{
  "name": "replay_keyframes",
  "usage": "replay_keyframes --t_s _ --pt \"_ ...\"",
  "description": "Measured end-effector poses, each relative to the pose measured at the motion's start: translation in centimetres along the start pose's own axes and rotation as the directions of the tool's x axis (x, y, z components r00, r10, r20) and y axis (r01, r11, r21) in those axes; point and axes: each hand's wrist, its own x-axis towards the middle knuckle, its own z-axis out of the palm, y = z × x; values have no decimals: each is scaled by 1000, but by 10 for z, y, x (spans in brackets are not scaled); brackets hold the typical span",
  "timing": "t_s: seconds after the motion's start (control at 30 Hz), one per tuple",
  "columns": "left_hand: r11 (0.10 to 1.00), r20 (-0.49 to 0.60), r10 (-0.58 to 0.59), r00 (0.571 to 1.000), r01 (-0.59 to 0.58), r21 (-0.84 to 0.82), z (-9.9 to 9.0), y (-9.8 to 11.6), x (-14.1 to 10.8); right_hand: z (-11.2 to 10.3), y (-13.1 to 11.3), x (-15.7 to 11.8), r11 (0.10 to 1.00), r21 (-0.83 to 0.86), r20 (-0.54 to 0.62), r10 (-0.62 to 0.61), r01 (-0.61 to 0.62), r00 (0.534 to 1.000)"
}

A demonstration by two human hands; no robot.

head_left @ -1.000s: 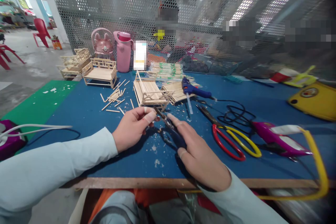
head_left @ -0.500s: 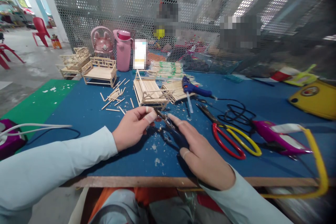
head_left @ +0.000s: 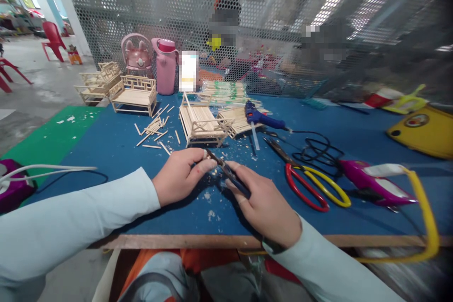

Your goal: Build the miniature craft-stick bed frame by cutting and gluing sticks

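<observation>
My right hand is wrapped round the handles of dark pliers, whose jaws point up and left. Against the jaw tips, my left hand pinches something too small or hidden to make out. Just beyond my hands stands a small wooden-stick bench frame, with a flat slatted piece beside it. Short cut sticks lie loose to the left. Farther back on that side is a finished-looking little bench. Pale chips dot the blue tabletop.
A blue glue gun lies right of the slatted piece. Red-and-yellow-handled scissors, a black cable and a purple power strip are at the right. A pink bottle stands by the perforated screen. Stick bundles lie behind.
The pliers' handles have come closer together as my right hand's fingers closed further round them. My left hand has shifted slightly, its thumb now nearer the jaws.
</observation>
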Motion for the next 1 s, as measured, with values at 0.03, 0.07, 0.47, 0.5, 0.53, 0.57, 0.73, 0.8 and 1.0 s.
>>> replay_keyframes --t_s 0.03,0.07,0.47,0.5,0.53,0.57,0.73,0.8,1.0 --pt "999 -16 12 1000 -11 35 0 0 0 1 1 0 1000 -7 -5 -8 8 1000" --pt "998 -26 25 999 -23 58 0 -1 -1 1 2 0 1000 -11 -8 -16 16 1000" --pt "997 -45 43 998 -40 64 0 4 -3 -15 -7 -5 982 140 146 108 -128 983" --pt "998 -46 36 998 -33 54 -1 4 -3 -18 -7 -7 973 161 160 136 -162 978" --pt "999 -46 27 999 -25 43 -1 4 -2 -20 -5 -9 964 173 166 175 -204 970" --pt "999 -49 18 999 -17 34 -1 3 -2 -21 -2 -10 954 167 167 222 -250 961" --pt "1000 -40 15 999 -15 13 -1 1 -2 -9 16 -9 927 -120 90 368 -356 926" --pt "1000 -25 19 1000 -19 3 -1 1 -3 -1 18 -6 924 -223 9 321 -311 947" --pt "1000 33 29 999 -29 -13 -2 3 -2 -29 40 -16 916 -270 -207 244 -295 947"
